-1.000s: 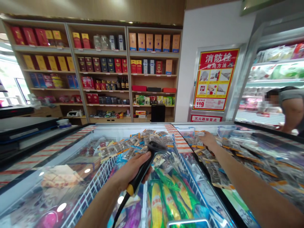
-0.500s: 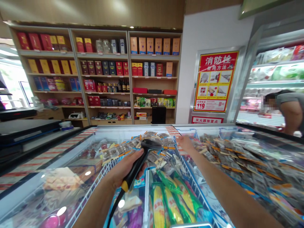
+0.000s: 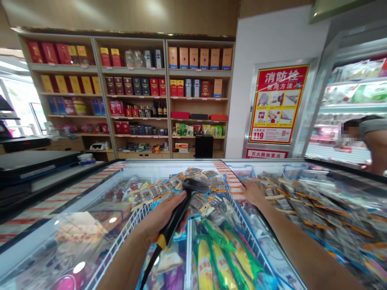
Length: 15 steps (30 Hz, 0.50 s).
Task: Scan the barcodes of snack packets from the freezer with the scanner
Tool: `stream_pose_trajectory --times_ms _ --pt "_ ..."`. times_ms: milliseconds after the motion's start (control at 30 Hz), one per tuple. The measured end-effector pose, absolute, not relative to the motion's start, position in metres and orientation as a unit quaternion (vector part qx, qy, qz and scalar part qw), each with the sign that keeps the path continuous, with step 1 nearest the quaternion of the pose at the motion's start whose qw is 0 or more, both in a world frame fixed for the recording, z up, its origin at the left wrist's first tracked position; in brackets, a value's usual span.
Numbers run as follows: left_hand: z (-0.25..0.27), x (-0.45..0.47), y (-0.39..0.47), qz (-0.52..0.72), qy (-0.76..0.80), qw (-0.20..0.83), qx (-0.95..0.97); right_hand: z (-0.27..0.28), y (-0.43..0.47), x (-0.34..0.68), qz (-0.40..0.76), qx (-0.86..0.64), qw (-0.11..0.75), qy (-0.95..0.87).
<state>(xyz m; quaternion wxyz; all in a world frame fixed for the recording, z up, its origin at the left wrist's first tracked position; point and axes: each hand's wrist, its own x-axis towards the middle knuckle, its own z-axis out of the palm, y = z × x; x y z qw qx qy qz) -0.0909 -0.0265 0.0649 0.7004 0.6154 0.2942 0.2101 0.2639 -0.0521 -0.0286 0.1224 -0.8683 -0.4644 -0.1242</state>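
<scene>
At left, the left hand [image 3: 161, 214] is wrapped around the handle of a corded barcode scanner [image 3: 176, 216], its head above small clear-and-orange packets [image 3: 155, 191] heaped in a white wire basket [image 3: 128, 228]; its placement is largely unchanged from half a second ago. Green-wrapped corn cobs [image 3: 222, 262] lie nearer the camera, undisturbed. The change noted is further right: the right hand [image 3: 254, 194], previously beside the basket's far corner, now reaches over the dark edge of the right freezer, just beside the larger pile of similar packets [image 3: 305, 201]. In my judgement, this shifts its work from the basket to the pile, with the scanner left waiting; its fingers are partly curled, and whether they grip a packet cannot be told. At far right, a stooping person [image 3: 376, 141] now shows closer to the frame edge
</scene>
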Motion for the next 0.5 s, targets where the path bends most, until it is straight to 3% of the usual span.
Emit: stream_pose_trajectory --times_ms 333,500 --pt "0.063 -0.091 -0.024 0.223 0.284 0.713 0.601 -0.023 -0.074 0.304 -0.161 -0.845 0.078 -0.504" --pt "0.064 -0.092 -0.026 0.214 0.301 0.703 0.607 -0.011 -0.054 0.282 -0.139 -0.845 0.205 -0.474"
